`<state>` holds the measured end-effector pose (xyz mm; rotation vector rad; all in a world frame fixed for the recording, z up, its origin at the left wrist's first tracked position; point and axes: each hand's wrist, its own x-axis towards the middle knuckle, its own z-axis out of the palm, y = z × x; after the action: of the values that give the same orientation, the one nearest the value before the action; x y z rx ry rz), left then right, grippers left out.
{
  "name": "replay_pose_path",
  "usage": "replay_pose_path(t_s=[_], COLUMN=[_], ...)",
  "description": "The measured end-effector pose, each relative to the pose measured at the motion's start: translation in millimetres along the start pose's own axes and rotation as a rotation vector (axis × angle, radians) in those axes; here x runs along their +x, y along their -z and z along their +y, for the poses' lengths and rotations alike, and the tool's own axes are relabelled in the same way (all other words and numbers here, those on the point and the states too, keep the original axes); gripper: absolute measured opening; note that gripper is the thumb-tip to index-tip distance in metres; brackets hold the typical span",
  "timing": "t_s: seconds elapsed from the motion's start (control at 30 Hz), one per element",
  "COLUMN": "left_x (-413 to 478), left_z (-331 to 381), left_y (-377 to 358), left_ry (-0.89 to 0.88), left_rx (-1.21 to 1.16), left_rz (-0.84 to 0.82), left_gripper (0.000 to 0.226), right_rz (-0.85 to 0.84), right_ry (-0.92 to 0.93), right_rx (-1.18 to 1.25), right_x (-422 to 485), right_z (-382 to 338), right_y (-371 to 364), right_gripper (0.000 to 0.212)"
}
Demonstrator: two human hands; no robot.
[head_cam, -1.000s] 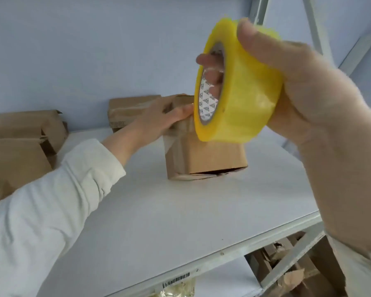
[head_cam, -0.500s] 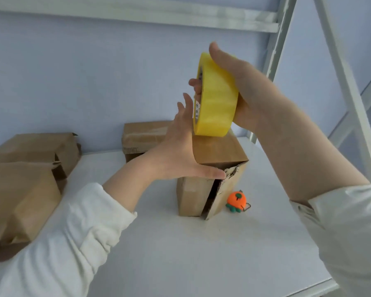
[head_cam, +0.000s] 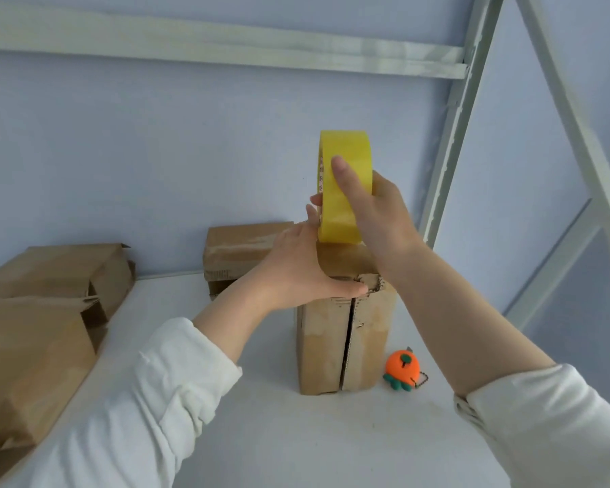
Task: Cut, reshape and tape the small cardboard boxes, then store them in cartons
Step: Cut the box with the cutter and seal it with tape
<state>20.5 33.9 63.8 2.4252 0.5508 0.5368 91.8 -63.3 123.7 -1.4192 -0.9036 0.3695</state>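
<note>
A small cardboard box (head_cam: 346,346) stands upright in the middle of the white shelf (head_cam: 296,434), its front flaps meeting at a vertical seam. My left hand (head_cam: 303,269) holds the box's top front edge, thumb across the front, fingers over the top. My right hand (head_cam: 374,213) grips a yellow tape roll (head_cam: 344,184), held on edge on the box's top, thumb on the outer face and fingers through the core.
An orange fruit-shaped cutter (head_cam: 402,373) with a bead chain lies right of the box. Another small box (head_cam: 240,251) sits behind against the wall. Two larger brown cartons (head_cam: 32,346) stand at the left. Rack posts (head_cam: 455,118) rise at the right.
The tape roll has come down from above and now sits on the box's top. The box's front flap, open before, is pressed shut. My view has tilted upward.
</note>
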Motion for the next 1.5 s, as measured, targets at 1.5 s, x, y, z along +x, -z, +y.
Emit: replay_pose_path(t_s=[1.5], left_x=[-5], left_z=[14], left_y=[60], left_ry=[0.194], left_rx=[-0.052], left_rz=[-0.449], left_gripper=[0.083], right_rz=[-0.19], right_ry=[-0.073], right_rx=[-0.014], right_x=[-115], right_z=[-52], right_y=[45], right_gripper=[0.05])
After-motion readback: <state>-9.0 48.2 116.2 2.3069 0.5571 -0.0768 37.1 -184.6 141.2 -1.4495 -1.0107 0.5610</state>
